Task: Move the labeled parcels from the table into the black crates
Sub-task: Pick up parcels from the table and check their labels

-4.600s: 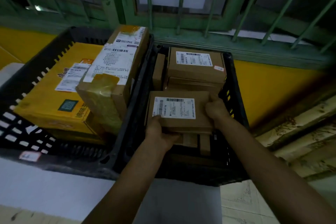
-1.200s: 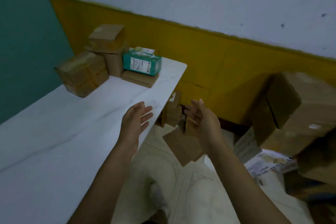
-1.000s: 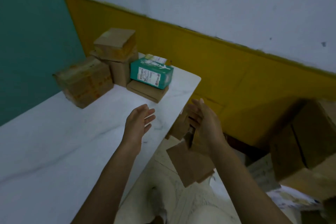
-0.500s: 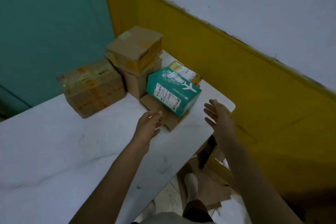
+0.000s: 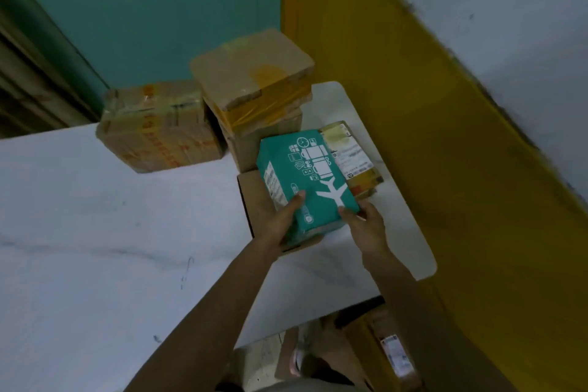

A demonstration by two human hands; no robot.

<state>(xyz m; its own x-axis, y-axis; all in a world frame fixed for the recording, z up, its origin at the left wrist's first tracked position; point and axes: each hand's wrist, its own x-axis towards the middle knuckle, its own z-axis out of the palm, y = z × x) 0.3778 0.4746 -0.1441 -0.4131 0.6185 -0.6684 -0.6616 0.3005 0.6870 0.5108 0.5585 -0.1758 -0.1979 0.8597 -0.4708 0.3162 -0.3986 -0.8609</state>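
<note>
Fingers (image 5: 298,199) of left hand (image 5: 278,223) and right hand (image 5: 366,226) grasp the teal box (image 5: 313,175) at its near end, over a flat brown box (image 5: 251,197) on the surface (image 5: 127,232).

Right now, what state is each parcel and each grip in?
teal box, held at its near end.
flat brown box, on the table, under the teal box.
top taped box, sealed, stacked on a plain box.
left carton, taped shut, on the table.
left grip, holds the teal box, thumb on top.
right grip, holds the teal box's near right corner.
</note>
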